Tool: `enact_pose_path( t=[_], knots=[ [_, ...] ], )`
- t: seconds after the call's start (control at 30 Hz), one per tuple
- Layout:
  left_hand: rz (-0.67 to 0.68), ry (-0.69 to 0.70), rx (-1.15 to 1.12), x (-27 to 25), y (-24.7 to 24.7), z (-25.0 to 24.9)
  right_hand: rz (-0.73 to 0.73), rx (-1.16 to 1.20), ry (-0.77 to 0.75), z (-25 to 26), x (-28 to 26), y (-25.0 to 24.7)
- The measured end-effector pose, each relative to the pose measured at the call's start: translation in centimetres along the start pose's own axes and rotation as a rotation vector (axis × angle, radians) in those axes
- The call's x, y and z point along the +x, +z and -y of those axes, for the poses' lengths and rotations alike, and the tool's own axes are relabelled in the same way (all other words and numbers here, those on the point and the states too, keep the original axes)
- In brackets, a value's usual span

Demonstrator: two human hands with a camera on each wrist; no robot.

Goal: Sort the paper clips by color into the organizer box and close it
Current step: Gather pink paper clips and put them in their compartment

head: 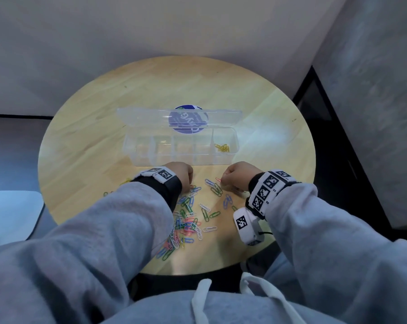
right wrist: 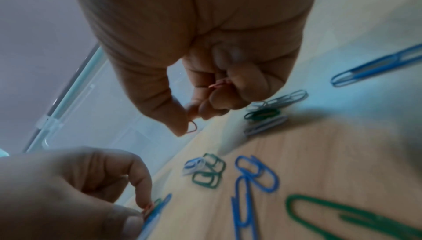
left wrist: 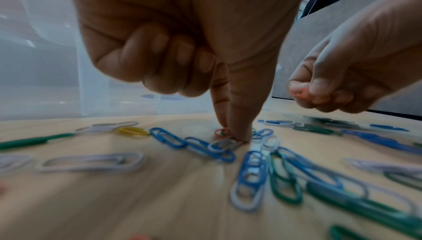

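Note:
A clear organizer box stands open mid-table, its lid folded back. Yellow clips lie in its rightmost compartment. A mixed pile of paper clips spreads in front of the box. My left hand points down into the pile. Its thumb and index finger pinch a red clip on the wood among blue and white ones. My right hand hovers just right of it, holding red clips in its curled fingers, with one red clip pinched at the thumb tip.
The round wooden table ends close to my lap. A blue round sticker shows behind the lid. A stray yellow clip and green clips lie left of my left wrist. Dark furniture stands to the right.

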State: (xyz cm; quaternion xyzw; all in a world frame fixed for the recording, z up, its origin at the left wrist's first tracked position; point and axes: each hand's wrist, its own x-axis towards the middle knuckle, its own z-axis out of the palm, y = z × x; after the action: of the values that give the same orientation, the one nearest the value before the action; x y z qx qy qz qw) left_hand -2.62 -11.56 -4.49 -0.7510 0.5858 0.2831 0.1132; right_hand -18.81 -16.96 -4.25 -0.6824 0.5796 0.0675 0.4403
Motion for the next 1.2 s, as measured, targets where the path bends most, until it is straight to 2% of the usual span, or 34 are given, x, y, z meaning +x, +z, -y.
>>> enact_pose_path(
  t=[0.27,0.6,0.77,0.93,1.03,1.2],
  knots=[
    [-0.026,-0.119,0.009,-0.1,0.6,0.0,0.013,0.096,-0.016,-0.5,-0.5,0.0],
    [-0.011,-0.107,-0.055,-0.6,0.6,0.3,0.008,0.150,-0.020,-0.6,-1.5,-0.1],
    [-0.009,-0.094,-0.254,-1.1,0.8,1.0,0.012,0.187,-0.018,-0.6,-1.6,-0.6],
    [0.024,-0.056,-0.595,-1.9,-0.6,1.2,0.043,0.291,-0.017,0.0,-2.1,-0.7],
    [0.008,-0.033,-0.834,-2.1,-1.5,1.1,0.034,0.360,-0.068,0.6,-2.3,-0.9],
    [-0.003,-0.008,-1.090,-2.0,-2.5,0.6,0.025,0.589,-0.149,2.0,-2.1,-1.3]
  ],
)
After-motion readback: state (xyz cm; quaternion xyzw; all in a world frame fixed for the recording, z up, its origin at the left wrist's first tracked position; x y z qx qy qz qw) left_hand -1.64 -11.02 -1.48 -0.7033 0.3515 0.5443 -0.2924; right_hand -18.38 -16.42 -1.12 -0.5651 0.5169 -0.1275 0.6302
